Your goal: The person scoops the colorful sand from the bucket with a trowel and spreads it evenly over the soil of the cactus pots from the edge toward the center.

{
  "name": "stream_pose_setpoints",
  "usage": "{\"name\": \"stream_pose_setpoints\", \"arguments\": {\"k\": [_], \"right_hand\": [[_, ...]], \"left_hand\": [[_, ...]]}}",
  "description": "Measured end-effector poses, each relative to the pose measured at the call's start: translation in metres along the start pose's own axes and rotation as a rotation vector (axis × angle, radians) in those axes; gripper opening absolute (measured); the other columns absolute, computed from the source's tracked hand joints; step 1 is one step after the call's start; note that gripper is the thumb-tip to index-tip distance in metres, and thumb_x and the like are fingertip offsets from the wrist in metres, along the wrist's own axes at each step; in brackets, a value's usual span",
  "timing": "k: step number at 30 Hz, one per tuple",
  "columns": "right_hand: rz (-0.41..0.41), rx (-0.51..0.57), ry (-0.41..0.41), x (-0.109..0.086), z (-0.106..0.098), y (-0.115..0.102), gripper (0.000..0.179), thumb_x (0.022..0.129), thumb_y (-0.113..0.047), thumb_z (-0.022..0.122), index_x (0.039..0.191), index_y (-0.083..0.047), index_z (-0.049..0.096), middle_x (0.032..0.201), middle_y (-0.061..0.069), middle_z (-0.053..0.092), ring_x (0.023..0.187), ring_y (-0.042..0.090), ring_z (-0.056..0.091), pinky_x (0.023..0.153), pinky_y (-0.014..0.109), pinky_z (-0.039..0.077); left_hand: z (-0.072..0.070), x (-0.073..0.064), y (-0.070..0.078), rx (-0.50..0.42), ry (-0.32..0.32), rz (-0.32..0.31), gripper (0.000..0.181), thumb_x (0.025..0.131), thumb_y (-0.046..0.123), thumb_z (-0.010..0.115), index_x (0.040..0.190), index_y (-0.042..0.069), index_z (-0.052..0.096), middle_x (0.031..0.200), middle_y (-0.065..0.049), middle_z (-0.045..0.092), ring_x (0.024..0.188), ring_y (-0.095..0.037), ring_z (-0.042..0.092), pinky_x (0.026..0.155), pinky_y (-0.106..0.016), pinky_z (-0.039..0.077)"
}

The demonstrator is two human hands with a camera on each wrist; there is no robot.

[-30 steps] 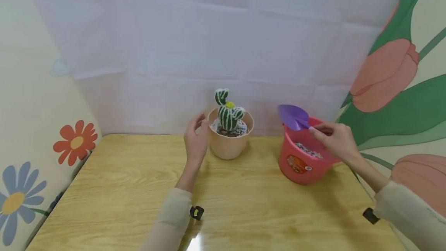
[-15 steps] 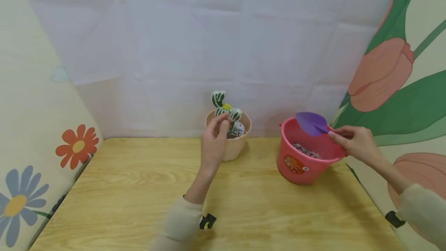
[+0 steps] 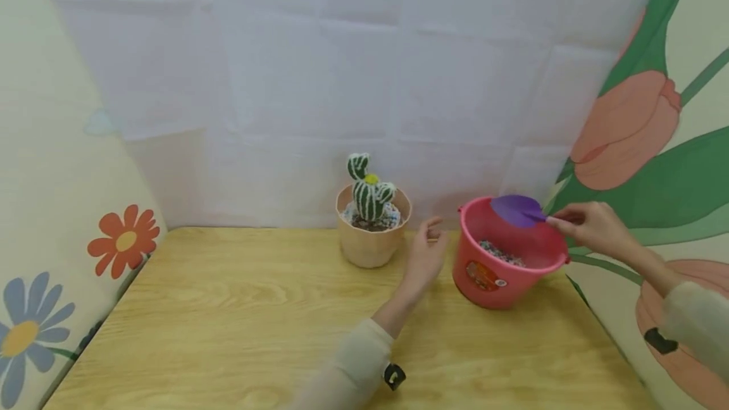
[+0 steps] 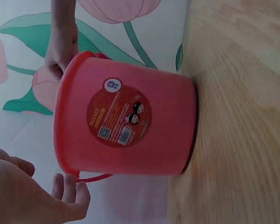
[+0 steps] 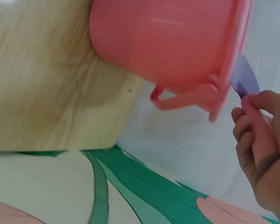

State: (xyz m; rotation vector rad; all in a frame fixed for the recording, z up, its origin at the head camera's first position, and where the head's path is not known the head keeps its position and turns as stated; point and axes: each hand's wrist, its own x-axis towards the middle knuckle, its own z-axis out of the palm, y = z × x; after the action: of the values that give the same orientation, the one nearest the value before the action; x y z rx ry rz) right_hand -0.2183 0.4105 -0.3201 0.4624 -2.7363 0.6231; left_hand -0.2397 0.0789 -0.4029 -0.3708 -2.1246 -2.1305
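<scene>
Right hand [image 3: 595, 228] is gripping a broad-bladed trowel [image 3: 515, 210] over the smooth plastic bucket [image 3: 521, 285]; left hand [image 3: 424, 258], loosely curled, is hovering between bucket and faceted pot [image 3: 369, 250], having passed the fuzzy cactus [image 3: 369, 202].

Left arm [image 3: 364, 353] is stretched up and across to the right, left grip [image 3: 425, 261] kinda relaxed up there with the fingers loosely bent. Right arm [image 3: 691, 315] juts in from the right side, right grip [image 3: 595, 226] closed up snug, fingers curled in, thumb [image 5: 267, 101] extended.
</scene>
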Motion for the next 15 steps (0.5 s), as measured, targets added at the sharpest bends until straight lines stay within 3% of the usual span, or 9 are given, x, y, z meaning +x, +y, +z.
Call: {"name": "stream_pose_setpoints", "arguments": {"k": [3,8,11,15], "right_hand": [[-0.039,-0.04,-0.072,0.007,0.0,0.0,0.015,0.095,-0.017,0.074,0.097,-0.002,0.078,0.083,0.001,0.073,0.068,0.013,0.067,0.056,0.028,0.055],[-0.054,-0.107,-0.174,0.016,0.002,-0.004,0.019,0.097,-0.018,0.073,0.1,0.001,0.076,0.081,-0.003,0.072,0.069,0.01,0.066,0.057,0.027,0.055],[-0.041,-0.174,-0.191,0.017,0.003,-0.006,0.017,0.096,-0.015,0.073,0.099,0.001,0.076,0.076,-0.004,0.07,0.064,0.008,0.063,0.054,0.028,0.053],[-0.04,-0.295,-0.224,0.02,0.004,-0.011,0.012,0.095,-0.013,0.073,0.095,-0.001,0.076,0.072,-0.005,0.066,0.058,0.007,0.058,0.048,0.029,0.049]], "left_hand": [[0.014,-0.002,-0.006,-0.087,0.038,-0.144,0.051,0.091,0.015,0.064,0.14,0.006,0.055,0.106,-0.01,0.064,0.092,-0.024,0.065,0.077,-0.037,0.056],[0.031,-0.001,-0.012,-0.308,0.068,-0.309,0.057,0.091,0.014,0.066,0.144,0.005,0.048,0.106,-0.012,0.061,0.086,-0.028,0.066,0.078,-0.045,0.059],[0.041,0.001,-0.015,-0.43,0.072,-0.359,0.057,0.092,0.015,0.068,0.145,0.006,0.048,0.107,-0.013,0.06,0.081,-0.025,0.066,0.074,-0.044,0.061],[0.053,0.005,-0.018,-0.51,0.077,-0.371,0.051,0.094,0.018,0.07,0.14,0.005,0.052,0.107,-0.014,0.059,0.079,-0.023,0.066,0.067,-0.04,0.062]]}}
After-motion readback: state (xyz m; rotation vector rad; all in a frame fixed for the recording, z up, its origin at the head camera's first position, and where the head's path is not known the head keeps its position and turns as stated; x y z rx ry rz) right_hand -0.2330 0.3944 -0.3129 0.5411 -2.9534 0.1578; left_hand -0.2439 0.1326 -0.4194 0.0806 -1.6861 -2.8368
